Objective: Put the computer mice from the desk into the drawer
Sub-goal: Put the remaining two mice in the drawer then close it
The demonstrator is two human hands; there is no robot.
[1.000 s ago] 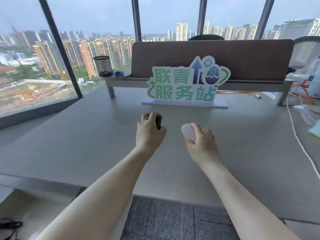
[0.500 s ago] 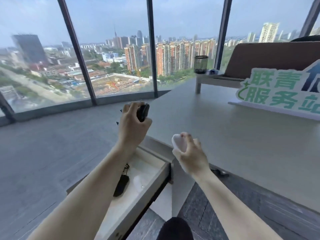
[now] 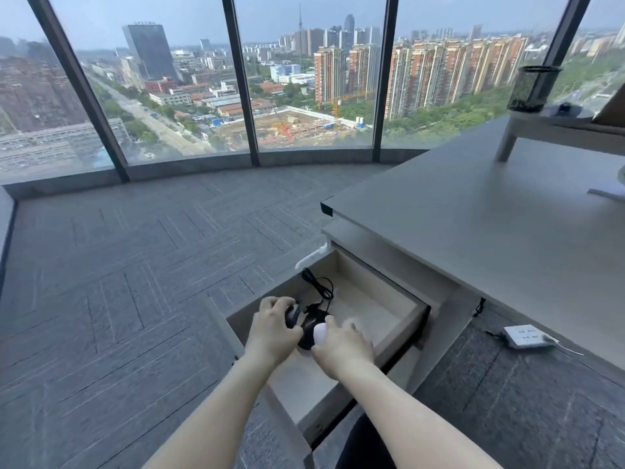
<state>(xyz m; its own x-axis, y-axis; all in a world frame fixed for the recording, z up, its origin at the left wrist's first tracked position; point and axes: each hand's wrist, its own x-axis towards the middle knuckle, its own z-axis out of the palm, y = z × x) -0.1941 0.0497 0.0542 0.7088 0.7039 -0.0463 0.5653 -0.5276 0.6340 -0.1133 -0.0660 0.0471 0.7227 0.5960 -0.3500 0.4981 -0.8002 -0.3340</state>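
Observation:
The drawer (image 3: 411, 321) under the grey desk (image 3: 473, 211) stands pulled open. Both my hands are down inside it. My left hand (image 3: 272, 328) grips a black mouse (image 3: 291, 314) at the drawer's left side. My right hand (image 3: 343, 343) holds a pale pink-white mouse (image 3: 320, 333) just beside it. Between the two hands lies another black mouse (image 3: 309, 328) on the drawer floor, its black cord (image 3: 319, 287) coiled toward the back. A pale shape by my right fingers is too blurred to identify.
A white power strip (image 3: 526, 336) with a cable lies on the carpet to the right of the drawer. On the desk's far end stands a small riser shelf (image 3: 554, 126) with a black mesh pen cup (image 3: 533, 88). Floor-to-ceiling windows lie ahead.
The view has swung left and down from the desk to the open drawer. Both hands, each still holding its mouse, have dropped from desk height into the drawer.

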